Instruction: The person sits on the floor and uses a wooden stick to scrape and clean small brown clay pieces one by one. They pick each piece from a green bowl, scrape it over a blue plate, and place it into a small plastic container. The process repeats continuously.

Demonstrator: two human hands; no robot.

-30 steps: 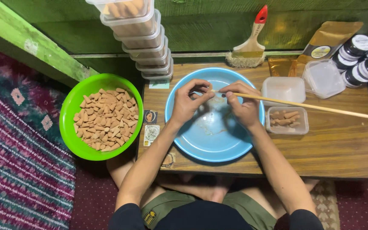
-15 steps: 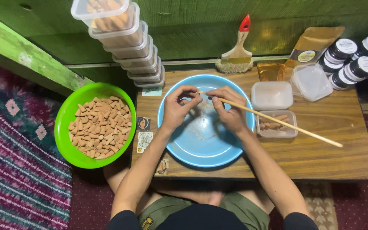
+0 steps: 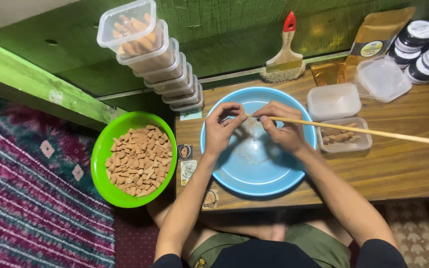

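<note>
While a person sits low at a wooden surface (image 3: 403, 168), seen from above, both hands meet over a blue bowl (image 3: 254, 173) at its middle; the left hand (image 3: 222, 130) has its fingertips pinched together on something small at the near tip of a long thin wooden stick (image 3: 353, 129), too small to make out; the right hand (image 3: 285, 128) is closed around the same stick just beside the left, thumb and fingers pressed on it; the stick runs from the hands out to the right, over the bowl's rim and above a small clear container (image 3: 344, 135) holding a few brown cones; the blue bowl holds only faint pale dust.

Just behind that container sits a second clear container (image 3: 332, 100) with its lid on; further right lie a loose clear lid (image 3: 381, 78), a gold pouch (image 3: 376, 39) leaning on the green wall, and a cluster of small black jars (image 3: 425, 47) with white tops; a paintbrush with a red-tipped wooden handle (image 3: 286, 52) lies at the back edge of the surface; a tall stack of clear lidded tubs (image 3: 150, 52) filled with cones rises at the back left corner; off the left edge of the surface, over a patterned purple rug (image 3: 26, 198), sits a bright green bowl (image 3: 103, 168) heaped with small brown cones (image 3: 137, 161).
</note>
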